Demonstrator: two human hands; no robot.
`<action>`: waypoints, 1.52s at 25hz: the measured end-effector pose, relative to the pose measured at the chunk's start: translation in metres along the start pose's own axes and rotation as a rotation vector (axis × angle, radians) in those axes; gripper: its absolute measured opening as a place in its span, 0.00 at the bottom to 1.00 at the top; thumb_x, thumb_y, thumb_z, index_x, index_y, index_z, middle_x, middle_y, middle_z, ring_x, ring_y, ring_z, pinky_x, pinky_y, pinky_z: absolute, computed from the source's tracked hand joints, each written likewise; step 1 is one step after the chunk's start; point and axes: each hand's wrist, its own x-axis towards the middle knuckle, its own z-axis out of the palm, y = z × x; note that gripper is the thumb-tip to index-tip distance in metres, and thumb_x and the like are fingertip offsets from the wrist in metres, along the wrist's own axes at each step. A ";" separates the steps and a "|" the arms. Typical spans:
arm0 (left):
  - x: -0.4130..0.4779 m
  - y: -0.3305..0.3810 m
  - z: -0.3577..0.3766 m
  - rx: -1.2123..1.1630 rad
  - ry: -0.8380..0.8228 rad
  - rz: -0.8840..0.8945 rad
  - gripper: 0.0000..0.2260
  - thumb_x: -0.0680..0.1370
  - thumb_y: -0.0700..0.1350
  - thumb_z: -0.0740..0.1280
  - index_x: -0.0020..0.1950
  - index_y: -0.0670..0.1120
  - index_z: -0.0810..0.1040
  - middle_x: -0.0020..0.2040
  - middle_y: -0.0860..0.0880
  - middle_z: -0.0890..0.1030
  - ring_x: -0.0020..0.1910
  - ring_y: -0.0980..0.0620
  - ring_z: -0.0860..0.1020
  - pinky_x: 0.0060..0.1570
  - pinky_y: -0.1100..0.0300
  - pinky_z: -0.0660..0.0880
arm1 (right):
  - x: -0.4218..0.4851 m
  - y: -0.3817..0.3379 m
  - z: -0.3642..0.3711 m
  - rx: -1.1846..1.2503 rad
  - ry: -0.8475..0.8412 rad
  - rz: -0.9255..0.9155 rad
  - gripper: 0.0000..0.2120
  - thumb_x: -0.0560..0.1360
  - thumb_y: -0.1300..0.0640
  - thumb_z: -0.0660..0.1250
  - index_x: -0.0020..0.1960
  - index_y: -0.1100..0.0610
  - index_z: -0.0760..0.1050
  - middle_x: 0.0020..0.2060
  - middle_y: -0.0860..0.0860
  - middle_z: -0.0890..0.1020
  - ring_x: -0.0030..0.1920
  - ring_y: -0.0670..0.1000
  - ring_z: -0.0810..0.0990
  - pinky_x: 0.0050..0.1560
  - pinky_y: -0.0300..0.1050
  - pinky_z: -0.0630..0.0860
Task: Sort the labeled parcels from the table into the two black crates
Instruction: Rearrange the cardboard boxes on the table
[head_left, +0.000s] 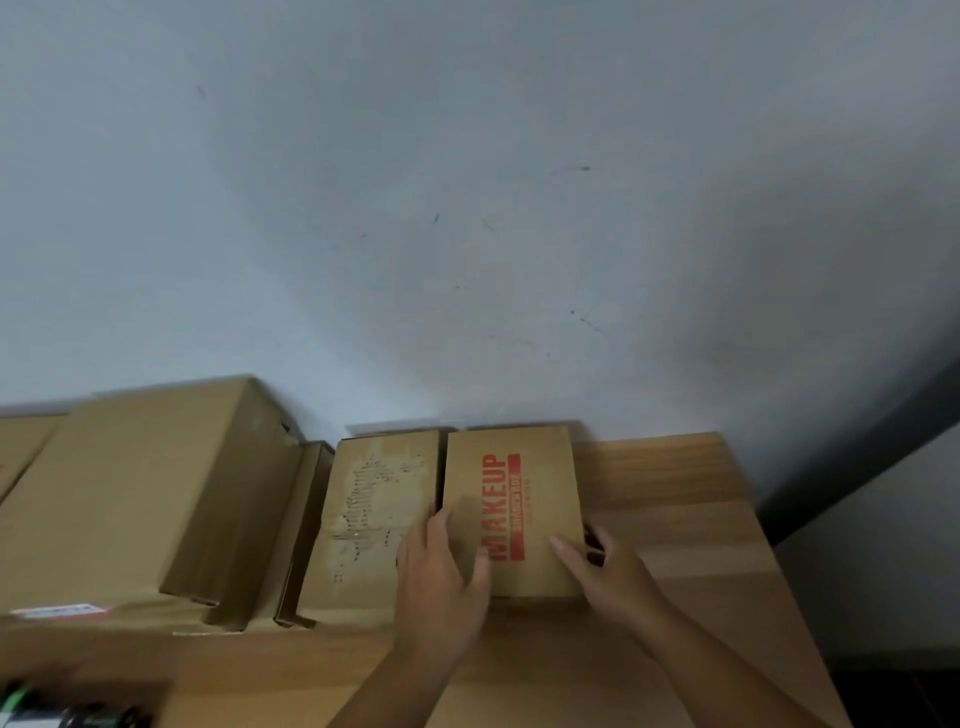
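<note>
A brown cardboard parcel printed MAKEUP in red (530, 467) lies on the wooden table (675, 499) against the wall. My left hand (441, 566) grips its left edge, thumb on top and fingers in the gap beside it. My right hand (602, 566) grips its right edge, thumb lying on the top face. Touching its left side is a parcel with a torn-off label patch (369, 514). Neither black crate is in view.
A large plain carton (145, 488) and a thin upright box (301, 530) stand further left, over a flat parcel with a white label (62, 610). A dark blurred object (67, 714) sits at the bottom left. The table's right edge drops to dark floor (883, 691).
</note>
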 end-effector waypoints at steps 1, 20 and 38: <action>-0.001 0.002 0.001 -0.042 0.014 -0.046 0.28 0.79 0.56 0.69 0.77 0.54 0.65 0.73 0.53 0.68 0.74 0.53 0.65 0.75 0.52 0.67 | -0.001 0.006 0.000 0.044 -0.025 -0.004 0.26 0.78 0.38 0.67 0.73 0.43 0.69 0.61 0.39 0.79 0.52 0.36 0.78 0.47 0.32 0.75; -0.068 0.037 -0.057 -0.670 -0.068 -0.041 0.43 0.69 0.74 0.60 0.81 0.56 0.60 0.75 0.58 0.58 0.71 0.54 0.64 0.64 0.53 0.69 | -0.145 -0.055 -0.018 0.414 0.318 -0.273 0.30 0.63 0.28 0.75 0.62 0.39 0.81 0.57 0.42 0.85 0.55 0.45 0.85 0.46 0.37 0.82; -0.067 -0.008 -0.081 -0.715 -0.208 0.079 0.20 0.81 0.62 0.59 0.74 0.70 0.66 0.71 0.64 0.72 0.70 0.66 0.71 0.71 0.55 0.72 | -0.140 -0.038 0.002 0.453 0.154 -0.064 0.38 0.53 0.33 0.84 0.58 0.49 0.84 0.51 0.48 0.88 0.52 0.50 0.88 0.54 0.51 0.83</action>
